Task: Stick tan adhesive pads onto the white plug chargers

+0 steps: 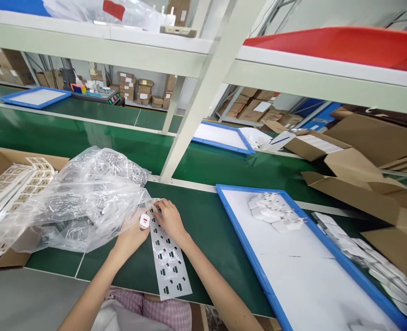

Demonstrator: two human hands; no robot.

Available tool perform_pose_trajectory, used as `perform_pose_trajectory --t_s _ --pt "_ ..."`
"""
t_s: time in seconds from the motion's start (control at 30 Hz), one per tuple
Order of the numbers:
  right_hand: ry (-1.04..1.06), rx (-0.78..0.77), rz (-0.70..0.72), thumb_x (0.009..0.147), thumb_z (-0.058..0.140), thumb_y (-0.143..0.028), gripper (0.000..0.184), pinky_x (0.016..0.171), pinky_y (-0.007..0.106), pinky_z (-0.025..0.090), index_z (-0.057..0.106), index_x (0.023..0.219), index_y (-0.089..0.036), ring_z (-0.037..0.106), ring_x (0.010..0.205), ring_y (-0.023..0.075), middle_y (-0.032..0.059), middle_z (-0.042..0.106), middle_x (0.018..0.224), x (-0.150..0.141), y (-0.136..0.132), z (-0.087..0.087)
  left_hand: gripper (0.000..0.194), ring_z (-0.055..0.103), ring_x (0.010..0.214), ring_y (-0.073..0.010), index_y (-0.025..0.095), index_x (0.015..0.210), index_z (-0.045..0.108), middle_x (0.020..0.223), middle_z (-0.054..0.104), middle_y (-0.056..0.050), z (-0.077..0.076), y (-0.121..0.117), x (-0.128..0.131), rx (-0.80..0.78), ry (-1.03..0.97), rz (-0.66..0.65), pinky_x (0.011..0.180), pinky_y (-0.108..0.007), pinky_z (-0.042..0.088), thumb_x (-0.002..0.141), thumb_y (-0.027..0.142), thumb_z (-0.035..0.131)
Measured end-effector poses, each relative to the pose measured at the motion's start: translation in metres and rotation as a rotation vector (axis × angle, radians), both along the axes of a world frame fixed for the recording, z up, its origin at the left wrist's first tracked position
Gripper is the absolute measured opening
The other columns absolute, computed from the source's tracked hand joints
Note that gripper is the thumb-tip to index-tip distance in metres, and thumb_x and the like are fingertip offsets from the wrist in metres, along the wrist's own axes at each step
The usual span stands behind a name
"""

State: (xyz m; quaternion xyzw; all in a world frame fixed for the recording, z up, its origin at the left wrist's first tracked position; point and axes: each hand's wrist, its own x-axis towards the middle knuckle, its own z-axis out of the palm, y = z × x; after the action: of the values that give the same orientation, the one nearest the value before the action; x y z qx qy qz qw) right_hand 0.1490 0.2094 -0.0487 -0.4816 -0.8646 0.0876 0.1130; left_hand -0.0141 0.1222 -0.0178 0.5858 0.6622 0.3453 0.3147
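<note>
From where I stand, the left hand (pixel 132 238) is grasping a white plug-like block (pixel 144 221) just left of the middle of the frame, its end with the small slots facing up. The right hand (pixel 170 220) has its fingers curled over the top end of a pale sheet (pixel 171 262) with dark cut-out shapes; whether they are pinching it or only resting there, I can't tell. The sheet runs down toward the lower middle, its bottom end by the edge of the green bench (pixel 205 239).

That low end looks the likeliest trouble: a brush from the right forearm or the lap could skew or crease the sheet. The block might slip if the left grip is only light, since its casing looks smooth.

Left of the hands, a clear plastic bag (pixel 96 193) of white cables bulges up close to the left hand; its loose film could snag on the fingers or slide over the sheet. Beyond it, at the left edge, an open cardboard box (pixel 60 162) holds more printed sheets (pixel 34 184).

Toward the right, a blue-rimmed tray (pixel 286 262) bears a cluster of white plugs (pixel 275 211), loosely heaped, so a knock on the tray could scatter them.
</note>
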Motion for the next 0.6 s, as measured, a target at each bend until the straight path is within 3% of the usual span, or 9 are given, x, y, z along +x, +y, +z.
perform_pose_trajectory --t_s 0.1,0.23,0.37,0.6 --pt "-0.065 -0.006 -0.010 0.104 0.069 -0.033 0.023 0.098 0.046 0.061 0.070 0.121 -0.017 0.071 0.111 0.0239 0.0077 0.072 0.122 -0.005 -0.001 0.005 0.042 0.072 0.113 -0.0280 0.018 0.126 0.068 0.121 0.075 -0.010 0.003 0.023 -0.001 -0.056 0.050 -0.041 0.105 -0.046 0.057 0.086 0.006 0.068" --pt "-0.147 -0.021 -0.024 0.105 0.069 -0.034 0.021 0.099 0.045 0.061 0.072 0.117 -0.017 0.072 0.110 0.0228 0.0084 0.073 0.121 -0.013 0.000 0.011 0.019 0.072 0.104 -0.0225 0.014 0.114 0.070 0.114 0.073 -0.007 0.005 0.045 -0.001 -0.119 0.101 -0.099 0.095 -0.044 0.062 0.097 0.023 0.074" --pt "-0.185 -0.035 -0.052 0.105 0.070 -0.035 0.024 0.100 0.047 0.061 0.071 0.119 -0.016 0.072 0.111 0.0236 0.0091 0.073 0.124 -0.020 -0.002 0.013 0.027 0.072 0.102 -0.0220 0.015 0.121 0.068 0.118 0.072 -0.008 0.008 0.045 -0.002 -0.150 0.127 -0.113 0.091 -0.043 0.064 0.101 0.033 0.072" --pt "-0.161 -0.035 -0.120 0.105 0.069 -0.034 0.022 0.097 0.044 0.062 0.071 0.120 -0.018 0.071 0.113 0.0235 0.0094 0.071 0.127 -0.027 -0.009 0.009 0.026 0.072 0.100 -0.0211 0.015 0.119 0.069 0.117 0.073 -0.008 0.010 0.042 -0.003 -0.093 0.104 -0.103 0.089 -0.041 0.064 0.102 0.035 0.070"
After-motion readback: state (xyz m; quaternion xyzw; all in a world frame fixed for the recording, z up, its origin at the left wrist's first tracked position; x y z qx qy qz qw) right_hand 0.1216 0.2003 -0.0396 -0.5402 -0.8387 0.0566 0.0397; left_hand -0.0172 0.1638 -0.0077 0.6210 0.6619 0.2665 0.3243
